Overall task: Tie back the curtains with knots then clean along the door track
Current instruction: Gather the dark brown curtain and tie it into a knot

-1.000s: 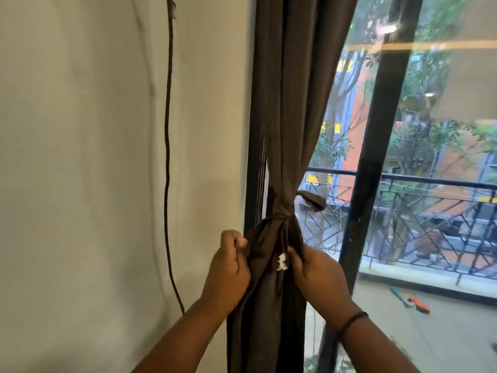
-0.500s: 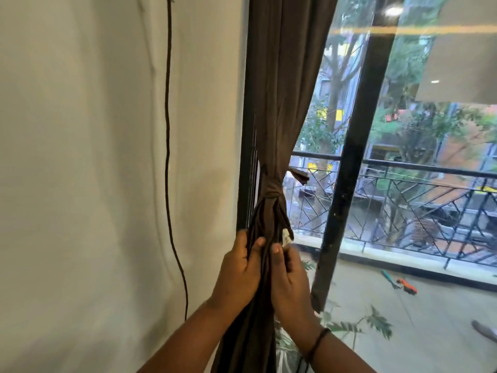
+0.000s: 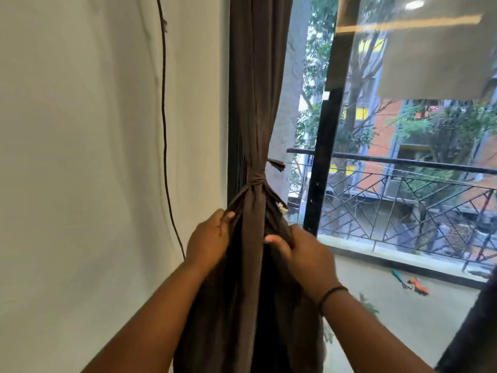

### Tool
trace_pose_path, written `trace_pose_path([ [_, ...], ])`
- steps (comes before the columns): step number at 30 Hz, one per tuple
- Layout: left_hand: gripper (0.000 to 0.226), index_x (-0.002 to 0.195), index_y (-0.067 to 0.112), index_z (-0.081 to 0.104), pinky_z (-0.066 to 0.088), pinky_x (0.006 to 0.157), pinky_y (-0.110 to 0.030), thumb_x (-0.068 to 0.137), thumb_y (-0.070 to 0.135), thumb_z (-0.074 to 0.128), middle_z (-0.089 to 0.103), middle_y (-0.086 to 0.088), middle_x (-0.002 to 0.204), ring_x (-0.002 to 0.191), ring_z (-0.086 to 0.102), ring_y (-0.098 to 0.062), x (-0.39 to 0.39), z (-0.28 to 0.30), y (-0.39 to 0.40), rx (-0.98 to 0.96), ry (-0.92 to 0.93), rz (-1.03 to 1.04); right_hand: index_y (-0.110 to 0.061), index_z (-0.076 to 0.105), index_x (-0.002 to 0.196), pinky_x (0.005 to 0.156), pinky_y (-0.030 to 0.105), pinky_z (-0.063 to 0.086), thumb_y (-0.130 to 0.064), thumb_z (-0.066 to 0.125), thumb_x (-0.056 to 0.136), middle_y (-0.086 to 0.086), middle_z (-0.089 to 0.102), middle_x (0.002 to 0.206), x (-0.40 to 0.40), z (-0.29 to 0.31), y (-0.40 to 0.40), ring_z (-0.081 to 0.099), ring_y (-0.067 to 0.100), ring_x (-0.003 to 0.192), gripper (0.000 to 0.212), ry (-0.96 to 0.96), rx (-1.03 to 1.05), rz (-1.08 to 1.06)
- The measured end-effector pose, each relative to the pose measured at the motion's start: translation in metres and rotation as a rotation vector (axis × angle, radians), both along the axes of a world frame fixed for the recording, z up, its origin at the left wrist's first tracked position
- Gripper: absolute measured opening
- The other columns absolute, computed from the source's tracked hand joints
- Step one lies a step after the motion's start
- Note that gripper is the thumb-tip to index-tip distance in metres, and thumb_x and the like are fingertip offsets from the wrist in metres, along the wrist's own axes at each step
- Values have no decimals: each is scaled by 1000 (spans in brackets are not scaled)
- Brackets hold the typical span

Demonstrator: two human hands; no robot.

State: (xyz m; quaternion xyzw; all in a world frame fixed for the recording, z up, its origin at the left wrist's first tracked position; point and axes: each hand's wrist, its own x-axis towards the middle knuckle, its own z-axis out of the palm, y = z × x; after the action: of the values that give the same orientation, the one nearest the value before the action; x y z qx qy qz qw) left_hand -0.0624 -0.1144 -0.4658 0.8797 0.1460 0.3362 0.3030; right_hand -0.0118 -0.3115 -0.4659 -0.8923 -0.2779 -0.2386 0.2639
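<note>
**Knot straight above both hands, on the curtain's vertical line**

The brown curtain (image 3: 258,103) hangs beside the white wall (image 3: 80,157), its long axis running upright. It is cinched by a knot (image 3: 255,181) that sits directly above the two hands. The fabric's left edge below the knot is pinched by the left hand (image 3: 208,238), fingers curled round a fold. The right side of the bundle is gripped by the right hand (image 3: 304,254), thumb pressed into the cloth. The left hand appears slightly nearer the knot. Tightening is judged to call for a downward, outward pull.
</note>
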Motion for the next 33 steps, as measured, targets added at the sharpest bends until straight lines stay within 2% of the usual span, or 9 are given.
trace_pose_path([
  [4, 19, 103, 21, 50, 50, 73, -35, 100, 28, 32, 62, -3, 91, 82, 61, -25, -6, -25, -19, -13, -27, 1, -20, 54, 105, 69, 33, 47, -45, 36, 96, 1, 58, 105, -8, -47, 0, 62, 26, 92, 32, 53, -279, 22],
  [6, 30, 126, 22, 47, 49, 85, -33, 97, 21, 41, 58, -3, 113, 102, 58, -22, -11, -40, -26, -10, -93, 16, -19, 54, 112, 75, 36, 50, -35, 40, 94, 3, 55, 110, -9, -72, -9, 60, 27, 96, 28, 152, -338, 10],
  [8, 53, 143, 16, 33, 43, 102, -41, 93, 20, 51, 45, -11, 137, 124, 46, -26, -16, -58, -36, 75, -172, 78, -20, 50, 118, 82, 38, 48, -37, 44, 89, 5, 53, 118, -8, -92, -21, 56, 30, 104, 34, 213, -420, -30],
  [11, 66, 147, 14, 21, 32, 110, -47, 90, 30, 50, 30, -17, 149, 137, 32, -34, -24, -77, -58, 372, -254, 22, -21, 42, 127, 90, 41, 41, -47, 45, 86, 7, 51, 124, -7, -107, -42, 51, 31, 112, 49, 247, -482, -123],
  [18, 67, 150, 23, 18, 9, 116, -43, 91, 47, 41, 22, -9, 157, 145, 12, -25, -9, -103, -138, 609, -36, -268, -22, 37, 133, 97, 42, 37, -49, 48, 84, 4, 48, 133, -18, -127, -110, 42, 29, 126, 58, 238, -496, -290],
  [23, 70, 146, 19, 29, 25, 109, -48, 87, 56, 36, 35, -12, 151, 138, 36, -32, 26, -111, -209, 595, 102, -330, -22, 32, 138, 106, 47, 31, -48, 49, 85, 7, 42, 142, -19, -120, -174, 33, 31, 134, 61, 186, -515, -326],
  [25, 73, 148, 20, 25, 20, 111, -48, 87, 59, 31, 27, -11, 155, 140, 31, -33, 42, -110, -261, 535, 143, -367, -21, 35, 137, 106, 50, 31, -46, 52, 84, 8, 43, 142, -13, -116, -218, 34, 34, 135, 61, 171, -536, -342],
  [28, 75, 151, 27, 4, 7, 118, -44, 87, 65, 15, 3, -3, 160, 147, 8, -25, 68, -104, -345, 440, 173, -448, -19, 53, 126, 92, 51, 46, -47, 64, 70, 7, 61, 123, -5, -110, -291, 54, 34, 121, 63, 91, -563, -346],
  [33, 76, 151, 25, 11, 24, 116, -40, 87, 64, 22, 16, -2, 159, 144, 21, -20, 100, -58, -462, 219, -42, -546, -17, 50, 125, 91, 49, 49, -44, 61, 62, 7, 65, 122, 16, -81, -406, 61, 30, 114, 69, -180, -674, -257],
])
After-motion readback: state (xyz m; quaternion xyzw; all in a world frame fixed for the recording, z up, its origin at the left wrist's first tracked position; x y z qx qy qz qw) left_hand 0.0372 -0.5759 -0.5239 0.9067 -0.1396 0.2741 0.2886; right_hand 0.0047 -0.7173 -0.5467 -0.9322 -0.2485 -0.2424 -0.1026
